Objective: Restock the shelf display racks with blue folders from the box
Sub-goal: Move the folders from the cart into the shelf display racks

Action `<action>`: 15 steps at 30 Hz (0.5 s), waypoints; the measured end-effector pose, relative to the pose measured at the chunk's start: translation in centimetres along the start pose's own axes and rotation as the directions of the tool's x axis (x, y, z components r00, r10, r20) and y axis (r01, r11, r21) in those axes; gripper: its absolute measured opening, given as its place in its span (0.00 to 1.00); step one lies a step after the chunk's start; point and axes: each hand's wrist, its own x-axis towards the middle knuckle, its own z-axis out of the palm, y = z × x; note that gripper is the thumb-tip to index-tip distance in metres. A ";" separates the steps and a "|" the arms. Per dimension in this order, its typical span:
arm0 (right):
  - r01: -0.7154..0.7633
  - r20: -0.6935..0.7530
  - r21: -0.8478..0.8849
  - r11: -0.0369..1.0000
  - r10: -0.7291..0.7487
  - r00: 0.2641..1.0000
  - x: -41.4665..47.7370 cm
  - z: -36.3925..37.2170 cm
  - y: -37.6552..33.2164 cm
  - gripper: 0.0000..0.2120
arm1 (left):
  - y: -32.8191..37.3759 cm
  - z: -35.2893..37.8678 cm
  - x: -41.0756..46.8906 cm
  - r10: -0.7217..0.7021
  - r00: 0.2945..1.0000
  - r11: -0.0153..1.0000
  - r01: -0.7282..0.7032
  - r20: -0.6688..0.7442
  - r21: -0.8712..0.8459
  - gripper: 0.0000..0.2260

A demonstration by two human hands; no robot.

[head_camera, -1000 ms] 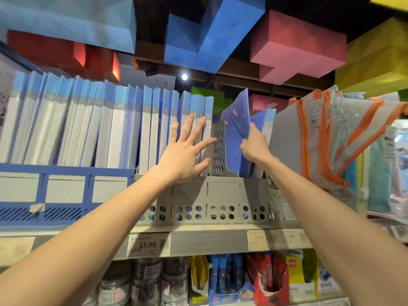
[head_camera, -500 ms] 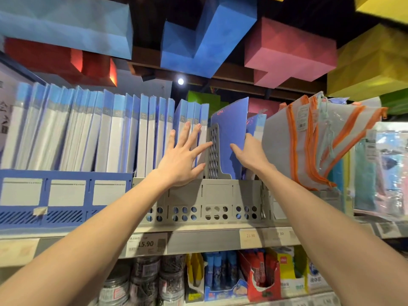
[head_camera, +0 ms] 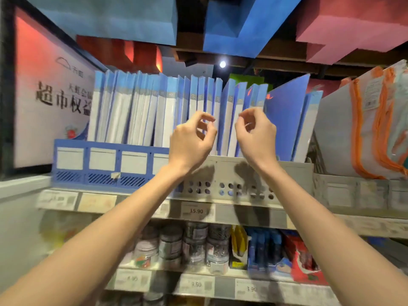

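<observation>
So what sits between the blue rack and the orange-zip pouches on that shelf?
The grey perforated rack, packed with blue folders, one plain blue folder leaning at its right end; head view.

The shelf (head_camera: pixel 242 213) before me carries a blue rack (head_camera: pixel 99 164), a grey rack (head_camera: pixel 225 171) beside it, then a second grey rack (head_camera: pixel 353 191)

Both arms up, left grip (head_camera: pixel 192 140) and right grip (head_camera: pixel 256 135) loosely curled, empty.
</observation>
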 end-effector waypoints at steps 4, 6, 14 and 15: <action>-0.029 0.062 0.256 0.966 0.013 0.998 -3.9 6.3 -5.3 0.03 | -1.7 -8.3 -2.9 -0.178 0.982 0.981 0.171 -0.068 -0.093 0.07; -0.057 0.123 0.347 0.936 0.015 0.992 -6.9 10.2 -8.3 0.03 | -3.0 -13.9 -5.1 -0.224 0.972 0.974 0.221 -0.072 -0.040 0.06; -0.227 0.409 0.573 0.788 -0.035 0.912 -18.3 21.3 -19.9 0.03 | -5.5 -33.4 -12.9 -0.341 0.930 0.907 0.364 -0.136 0.212 0.05; -0.256 0.449 0.589 0.766 -0.047 0.892 -19.9 22.3 -21.4 0.03 | -5.6 -35.5 -13.9 -0.356 0.922 0.893 0.384 -0.152 0.234 0.05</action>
